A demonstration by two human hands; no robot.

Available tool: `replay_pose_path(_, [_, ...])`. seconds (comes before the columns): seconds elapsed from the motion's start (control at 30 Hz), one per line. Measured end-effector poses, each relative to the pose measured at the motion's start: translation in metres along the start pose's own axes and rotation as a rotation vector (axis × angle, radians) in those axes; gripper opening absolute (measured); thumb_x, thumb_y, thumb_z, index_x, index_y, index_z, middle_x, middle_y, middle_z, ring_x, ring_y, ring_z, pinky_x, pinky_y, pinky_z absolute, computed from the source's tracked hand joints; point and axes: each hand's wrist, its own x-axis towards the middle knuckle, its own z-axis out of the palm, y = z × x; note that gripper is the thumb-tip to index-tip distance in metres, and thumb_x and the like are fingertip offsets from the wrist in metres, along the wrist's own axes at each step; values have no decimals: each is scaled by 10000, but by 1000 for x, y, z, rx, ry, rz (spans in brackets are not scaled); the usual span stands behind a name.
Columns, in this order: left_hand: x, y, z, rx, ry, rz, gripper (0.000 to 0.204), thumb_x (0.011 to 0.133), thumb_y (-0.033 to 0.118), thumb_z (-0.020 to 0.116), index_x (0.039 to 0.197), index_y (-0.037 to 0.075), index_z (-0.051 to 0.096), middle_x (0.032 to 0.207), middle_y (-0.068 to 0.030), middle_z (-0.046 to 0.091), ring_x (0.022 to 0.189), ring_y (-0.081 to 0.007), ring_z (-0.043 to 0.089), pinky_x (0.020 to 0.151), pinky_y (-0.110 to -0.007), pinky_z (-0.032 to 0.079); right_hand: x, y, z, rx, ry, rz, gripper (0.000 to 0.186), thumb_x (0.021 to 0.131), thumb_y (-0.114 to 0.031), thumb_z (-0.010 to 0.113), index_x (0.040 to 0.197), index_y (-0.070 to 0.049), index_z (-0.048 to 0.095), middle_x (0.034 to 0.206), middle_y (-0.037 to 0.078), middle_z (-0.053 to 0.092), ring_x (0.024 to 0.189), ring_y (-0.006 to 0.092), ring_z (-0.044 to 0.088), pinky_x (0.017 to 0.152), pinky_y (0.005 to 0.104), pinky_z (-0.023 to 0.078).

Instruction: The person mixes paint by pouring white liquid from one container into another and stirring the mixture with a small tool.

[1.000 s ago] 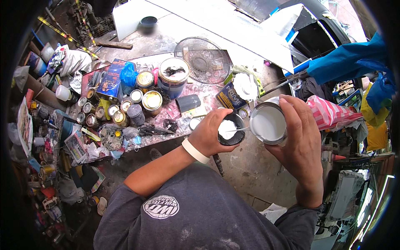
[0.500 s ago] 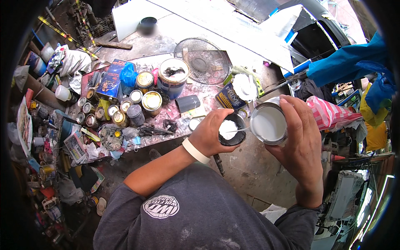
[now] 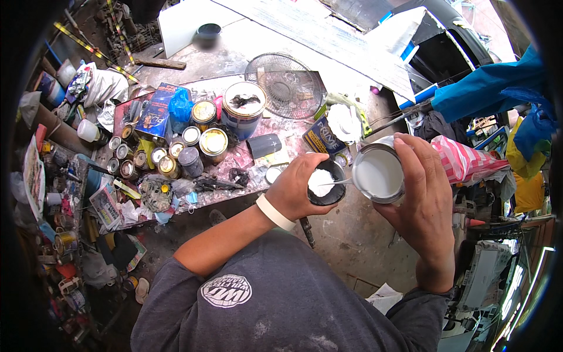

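Note:
A black cup (image 3: 335, 195) with white stuff inside is gripped by my left hand (image 3: 293, 190), its fingers and thumb wrapped round the side. To its right, my right hand (image 3: 419, 190) is closed round a metal paint can (image 3: 378, 174). The can is tipped toward the cup, and white liquid shows in its mouth. A thin white stream runs from the can's lip into the cup. Both containers are held up in front of me, side by side, above the floor. My left wrist wears a pale band (image 3: 275, 212).
Several paint tins (image 3: 213, 142) crowd the stained table (image 3: 226, 176), with a larger can (image 3: 244, 108) behind them. A round fan grille (image 3: 285, 86) lies farther back. Pink striped plastic (image 3: 463, 159) and blue cloth (image 3: 487, 88) hang at the right. A black bowl (image 3: 209, 35) sits far off.
Both hands, the cup and the tilted can keep almost the same place. The white stream still runs into the cup.

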Motion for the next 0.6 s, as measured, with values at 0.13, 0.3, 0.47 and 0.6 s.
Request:
replay_pose_path(0.13, [-1,-1,1,18,15,13,905,611,235,911,1345,-3,438,1262,-187,544,1138,-346,570,990,-416,466,0,0,0,0,-1,3,926,523,-71,879,1347,-42,458,1280,161,545,1178,350,553,965,440,483])
replay_pose_path(0.3, [0,-1,0,0,6,2,899,613,238,910,1342,-2,442,1261,-187,544,1140,-345,568,988,-415,467,1,1,2,-8,11,-2,922,534,-73,877,1351,-42,452,1281,159,543,1179,350,552,966,441,486])
replay_pose_path(0.47, [2,0,-1,-3,3,-2,893,614,242,910,1339,-1,448,1252,-186,548,1132,-344,570,980,-416,469,1,3,2,-21,10,-7,928,539,-74,877,1358,-45,441,1286,158,538,1180,351,551,971,445,485])
replay_pose_path(0.6, [3,1,-1,6,16,9,888,618,243,909,1339,-1,452,1250,-186,551,1129,-344,571,979,-416,469,2,2,0,-27,6,-11,935,541,-74,879,1363,-45,434,1290,159,536,1183,353,549,975,446,483])
